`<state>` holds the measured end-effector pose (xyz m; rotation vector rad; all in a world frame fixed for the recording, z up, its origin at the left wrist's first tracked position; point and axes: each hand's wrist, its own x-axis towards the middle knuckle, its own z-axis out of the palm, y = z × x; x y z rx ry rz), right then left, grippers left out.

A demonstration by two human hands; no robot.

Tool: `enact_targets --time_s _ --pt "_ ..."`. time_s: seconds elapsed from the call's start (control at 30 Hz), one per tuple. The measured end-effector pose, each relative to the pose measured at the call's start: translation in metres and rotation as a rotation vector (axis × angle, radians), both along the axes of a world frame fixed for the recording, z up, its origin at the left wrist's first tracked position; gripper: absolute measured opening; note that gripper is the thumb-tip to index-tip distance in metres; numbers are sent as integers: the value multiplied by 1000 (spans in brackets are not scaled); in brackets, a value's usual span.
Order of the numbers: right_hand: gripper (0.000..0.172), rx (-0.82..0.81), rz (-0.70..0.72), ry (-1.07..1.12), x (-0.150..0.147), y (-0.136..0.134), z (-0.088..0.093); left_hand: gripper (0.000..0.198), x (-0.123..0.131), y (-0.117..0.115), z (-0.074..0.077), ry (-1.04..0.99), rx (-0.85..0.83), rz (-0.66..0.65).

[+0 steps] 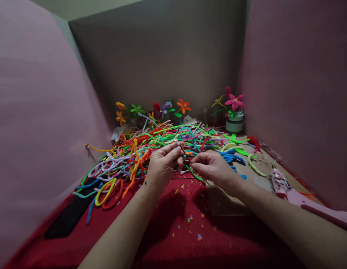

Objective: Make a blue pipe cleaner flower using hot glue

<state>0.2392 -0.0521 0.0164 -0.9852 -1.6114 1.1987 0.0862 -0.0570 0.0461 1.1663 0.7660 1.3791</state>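
My left hand (164, 162) is closed, pinching the upper end of a thin dark wire-like strand (186, 153) between thumb and fingers. Lower down, the fingertips of my right hand (214, 169) pinch the same strand, which slants down to the right. Whether it is bare wire or a thin pipe cleaner I cannot tell. Both hands are held above the red cloth (179, 228), just in front of a big heap of coloured pipe cleaners (168, 136). Small coloured fibre clippings (200, 237) lie scattered on the cloth below.
Pipe-cleaner flowers (184, 106) stand along the back, some in a pale green pot (234, 122). At right lie a cardboard sheet (229, 205), blue pipe cleaners (232, 156) and a pink tool (316, 203). A black flat piece (65, 218) lies left. Pink panels (296, 93) flank both sides.
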Motion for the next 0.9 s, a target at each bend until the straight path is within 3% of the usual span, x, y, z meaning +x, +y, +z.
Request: enact_targets --time_s 0.33,0.63,0.9 --pt "11 307 -108 -183 -3 -1 -13 23 -2 0 -6 20 25 26" --pt "7 298 -52 -121 -5 -8 -12 21 -1 -7 -3 42 6 24" --pt "9 373 -103 -193 -3 -8 -11 13 2 -11 0 38 -30 69"
